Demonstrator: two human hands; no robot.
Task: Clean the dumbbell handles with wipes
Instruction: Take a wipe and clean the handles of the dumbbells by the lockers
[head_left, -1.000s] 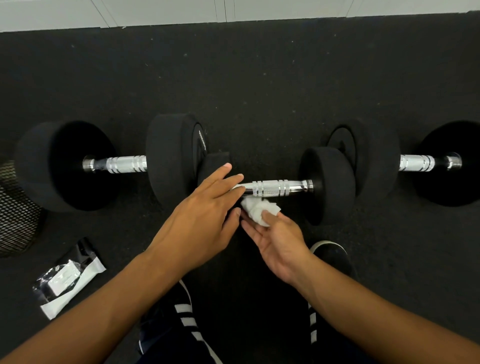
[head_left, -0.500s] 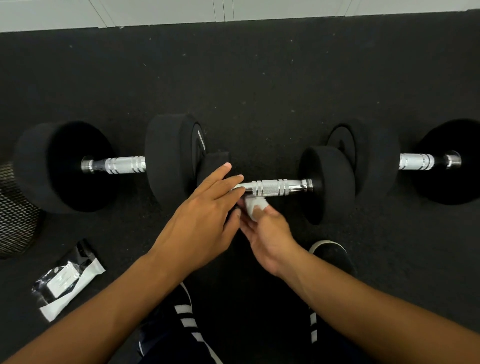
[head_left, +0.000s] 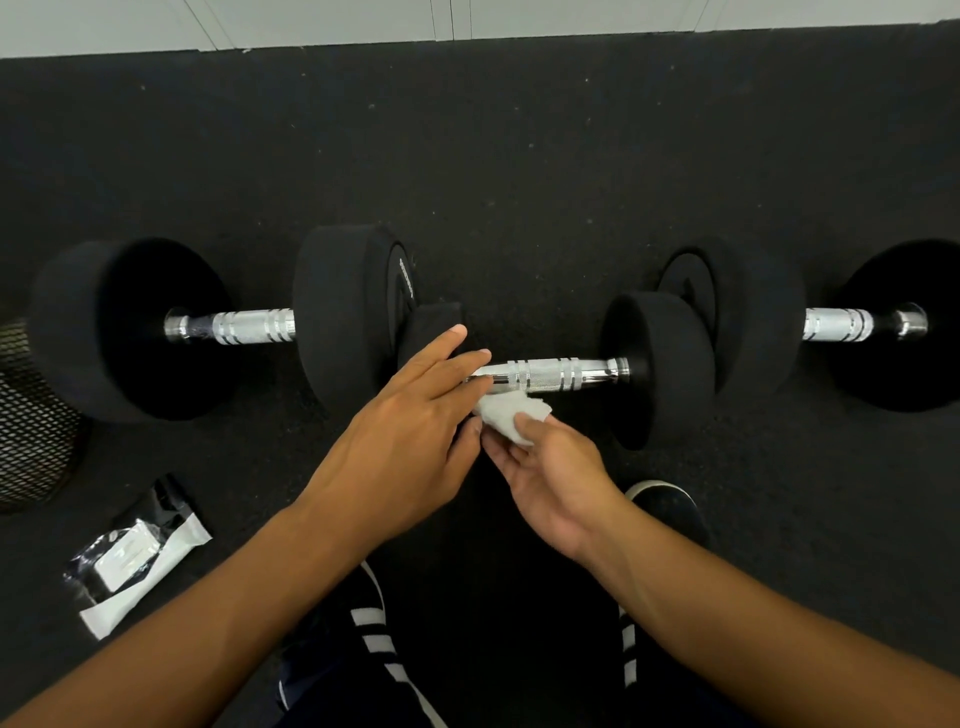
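Note:
Three black dumbbells lie on the dark rubber floor. The small middle dumbbell has a chrome handle (head_left: 550, 375) between its black heads. My left hand (head_left: 410, 431) lies with straight fingers over the left end of that handle and its left head. My right hand (head_left: 545, 467) holds a crumpled white wipe (head_left: 511, 413) just below the handle, thumb pressed on the wipe. The large left dumbbell shows its chrome handle (head_left: 239, 326). The right dumbbell's handle (head_left: 852, 325) shows at the far right.
A pack of wipes (head_left: 135, 556) in black and white wrapping lies on the floor at lower left. A dark mesh bin (head_left: 31, 421) stands at the left edge. A white wall base runs along the top. My shoe (head_left: 665, 504) sits below the middle dumbbell.
My right hand closed up toward the handle with the wipe, then drew back a little and opened out. The left hand stayed on the handle's left end.

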